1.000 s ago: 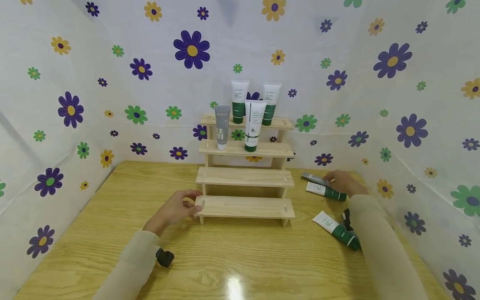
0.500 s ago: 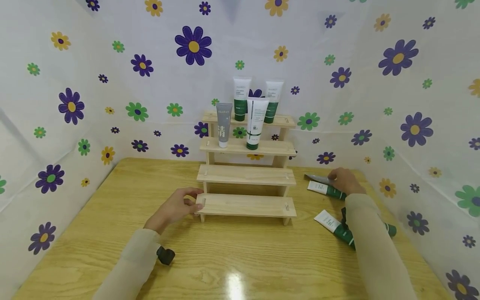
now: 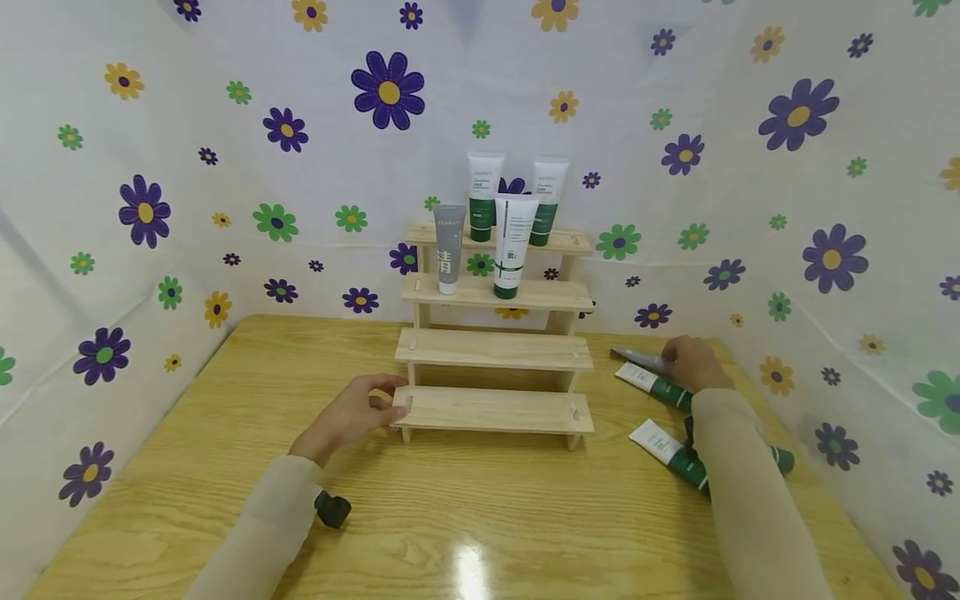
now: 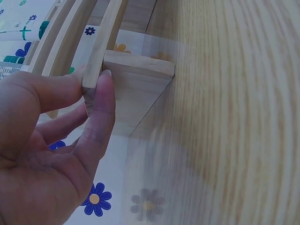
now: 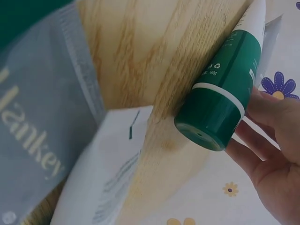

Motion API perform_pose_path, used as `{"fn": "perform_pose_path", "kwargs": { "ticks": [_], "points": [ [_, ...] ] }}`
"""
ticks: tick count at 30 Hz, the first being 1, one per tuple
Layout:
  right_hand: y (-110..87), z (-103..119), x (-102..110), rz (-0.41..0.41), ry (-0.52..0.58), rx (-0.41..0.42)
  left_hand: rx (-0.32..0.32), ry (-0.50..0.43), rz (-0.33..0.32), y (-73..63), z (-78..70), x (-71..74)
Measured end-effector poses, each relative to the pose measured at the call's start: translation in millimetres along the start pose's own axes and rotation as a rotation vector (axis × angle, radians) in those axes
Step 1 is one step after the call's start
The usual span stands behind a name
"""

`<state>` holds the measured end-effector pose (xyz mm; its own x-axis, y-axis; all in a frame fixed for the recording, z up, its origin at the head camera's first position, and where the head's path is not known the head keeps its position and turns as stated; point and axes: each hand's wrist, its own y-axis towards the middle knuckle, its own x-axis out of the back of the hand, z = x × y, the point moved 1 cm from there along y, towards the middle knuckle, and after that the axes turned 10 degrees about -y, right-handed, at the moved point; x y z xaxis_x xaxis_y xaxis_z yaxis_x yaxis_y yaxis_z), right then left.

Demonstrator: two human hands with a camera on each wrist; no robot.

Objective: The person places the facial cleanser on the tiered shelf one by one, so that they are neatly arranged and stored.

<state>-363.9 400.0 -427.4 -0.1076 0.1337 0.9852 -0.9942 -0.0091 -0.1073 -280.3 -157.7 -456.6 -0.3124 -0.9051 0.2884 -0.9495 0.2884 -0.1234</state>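
My left hand point(image 3: 356, 417) pinches the left end of the lowest board of a wooden stepped rack point(image 3: 491, 408); in the left wrist view, the thumb and a finger point(image 4: 101, 110) grip the board's corner. At the back right, my right hand point(image 3: 693, 363) holds a grey squeeze tube point(image 3: 641, 360), its far end covered by the fingers. Right against it lies a white-and-green tube point(image 3: 654, 386), whose green cap point(image 5: 208, 117) faces the right wrist camera. Another white-and-green tube point(image 3: 667, 450) lies nearer, partly under the right sleeve.
A grey tube point(image 3: 448, 250) and a white tube point(image 3: 513, 246) stand on the rack's third step. Two white-and-green tubes, left point(image 3: 484, 196) and right point(image 3: 549, 200), stand on top. By the right wrist lie another grey tube point(image 5: 42, 117) and a white tube point(image 5: 103, 168). Flowered cloth point(image 3: 322, 167) surrounds the table.
The grey tube at my right hand has turned more edge-on, and the white-and-green tube beside it has swung slightly. My left hand stays on the rack. The head view has shifted a little.
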Motion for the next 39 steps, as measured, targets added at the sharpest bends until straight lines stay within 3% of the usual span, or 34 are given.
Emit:
{"fn": "perform_pose_path", "kwargs": {
  "ticks": [22, 28, 34, 39],
  "points": [
    [-3.5, -1.3, 0.8, 0.027, -0.063, 0.034, -0.003, 0.025, 0.003, -0.8, 2.2, 2.3],
    [-2.5, -1.3, 10.2, 0.007, -0.082, 0.086, -0.006, 0.011, 0.011, 0.3, -0.1, 1.5],
    [-2.0, -1.6, 21.8, 0.018, -0.036, 0.123, -0.012, 0.006, 0.026, 0.3, -1.1, 0.1],
    [-1.9, -2.0, 25.7, -0.054, 0.030, 0.161, -0.010, 0.005, 0.024, -0.4, -2.1, 0.7]
  ]
}}
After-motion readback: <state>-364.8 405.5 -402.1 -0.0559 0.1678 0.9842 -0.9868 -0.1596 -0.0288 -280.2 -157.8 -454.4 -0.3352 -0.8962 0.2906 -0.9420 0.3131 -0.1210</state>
